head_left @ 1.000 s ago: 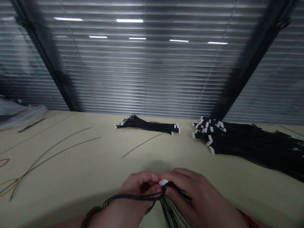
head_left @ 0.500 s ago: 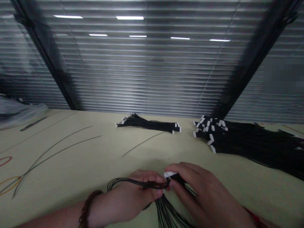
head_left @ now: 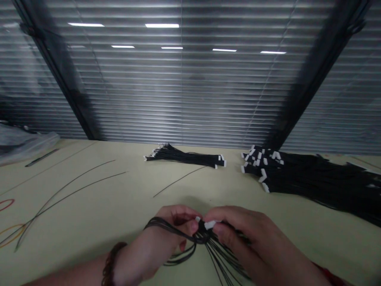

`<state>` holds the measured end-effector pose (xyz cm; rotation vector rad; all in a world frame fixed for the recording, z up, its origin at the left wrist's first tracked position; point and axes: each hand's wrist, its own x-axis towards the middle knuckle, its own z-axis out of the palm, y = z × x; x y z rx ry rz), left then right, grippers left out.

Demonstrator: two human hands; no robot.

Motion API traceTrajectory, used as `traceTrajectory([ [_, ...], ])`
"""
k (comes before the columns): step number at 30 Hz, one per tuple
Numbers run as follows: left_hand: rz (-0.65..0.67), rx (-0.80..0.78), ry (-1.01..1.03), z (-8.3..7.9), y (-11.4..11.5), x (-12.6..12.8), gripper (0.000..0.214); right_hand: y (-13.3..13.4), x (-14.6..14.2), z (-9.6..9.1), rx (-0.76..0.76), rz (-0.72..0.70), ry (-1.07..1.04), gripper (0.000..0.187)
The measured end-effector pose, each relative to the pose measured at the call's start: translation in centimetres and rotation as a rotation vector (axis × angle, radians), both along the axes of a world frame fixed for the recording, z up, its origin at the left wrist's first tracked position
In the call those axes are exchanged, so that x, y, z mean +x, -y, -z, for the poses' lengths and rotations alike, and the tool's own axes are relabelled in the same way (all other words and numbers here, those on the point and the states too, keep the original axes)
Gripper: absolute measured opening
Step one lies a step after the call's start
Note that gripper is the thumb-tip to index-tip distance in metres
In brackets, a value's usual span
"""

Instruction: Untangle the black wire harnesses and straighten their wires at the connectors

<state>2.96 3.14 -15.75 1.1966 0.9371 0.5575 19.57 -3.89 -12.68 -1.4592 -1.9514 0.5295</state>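
Both my hands meet low in the middle over a pale table [head_left: 119,206]. My left hand [head_left: 166,234] pinches a loop of thin black wires [head_left: 178,242] that curls round its thumb side. My right hand [head_left: 247,236] is closed on the same bundle just behind a small white connector [head_left: 208,224]. The wire ends fan out downward between my wrists. A dark bead bracelet [head_left: 108,264] sits on my left wrist.
A tied bundle of black wires with white connectors [head_left: 187,157] lies at mid-table. A large heap of the same wire harnesses [head_left: 312,176] spreads at the right. Loose single wires [head_left: 68,190] curve across the left. A clear plastic bag [head_left: 24,145] lies far left. Blinds stand behind.
My left hand has drawn the wire loop up and round toward the connector, and the loop now hangs lower under my fingers. My right hand has kept its grip near the connector.
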Motion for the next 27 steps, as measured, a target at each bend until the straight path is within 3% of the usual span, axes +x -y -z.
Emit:
traceTrajectory([
  [3,-0.104,-0.154,0.135,-0.5,0.6,0.2,0.022,-0.5,-0.5,0.5,-0.172,-0.014,-0.092,0.02],
  [6,-0.168,-0.217,0.173,-1.2,1.2,0.3,0.028,-0.9,-0.5,1.1,-0.23,-0.044,-0.187,0.017],
  [13,-0.099,-0.226,0.198,-1.7,1.5,0.6,0.03,-1.0,-0.2,1.4,-0.272,-0.017,-0.215,0.012],
  [19,-0.082,-0.202,0.212,-1.2,1.6,0.3,0.028,-0.8,-0.6,1.1,-0.253,0.003,-0.172,0.006],
  [22,-0.012,-0.139,0.193,-0.5,1.4,0.1,0.02,-0.3,-0.7,1.1,-0.239,0.035,-0.099,0.008],
  [25,0.08,-0.042,0.222,-0.1,0.8,0.1,0.022,0.0,-0.8,1.1,-0.133,0.052,0.019,0.011],
  [27,0.037,0.027,0.234,-0.1,0.2,0.1,0.029,0.0,-1.0,0.9,-0.044,0.056,0.092,0.012],
])
